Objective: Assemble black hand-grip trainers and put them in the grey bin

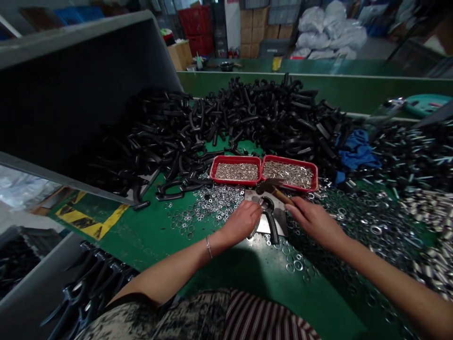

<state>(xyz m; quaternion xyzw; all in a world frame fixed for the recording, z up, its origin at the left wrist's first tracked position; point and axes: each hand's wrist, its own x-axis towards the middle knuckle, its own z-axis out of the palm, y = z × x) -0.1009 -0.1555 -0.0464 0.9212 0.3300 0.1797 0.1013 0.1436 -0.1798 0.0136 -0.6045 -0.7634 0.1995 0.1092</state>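
My right hand (311, 217) is closed around the wooden handle of a hammer (282, 195). The hammer's dark head is just above a black forked part (272, 225) with two curved legs. This part rests on a flat metal plate (282, 218) on the green table. My left hand (243, 218) is closed at the part's left side, fingers pinching near its top. A small shiny piece shows by the fingertips, too small to name. Behind the plate stand two red trays, one with small metal bits (237, 171), the other with rivet-like pins (290, 174).
Black parts (247, 108) lie heaped across the back, spilling from a large tipped grey bin (155, 52). Metal rings (208, 203) are scattered on both sides of the plate. A blue cloth (359, 150) and metal sleeves (430, 212) lie right. More black parts (85, 288) fill a lower-left container.
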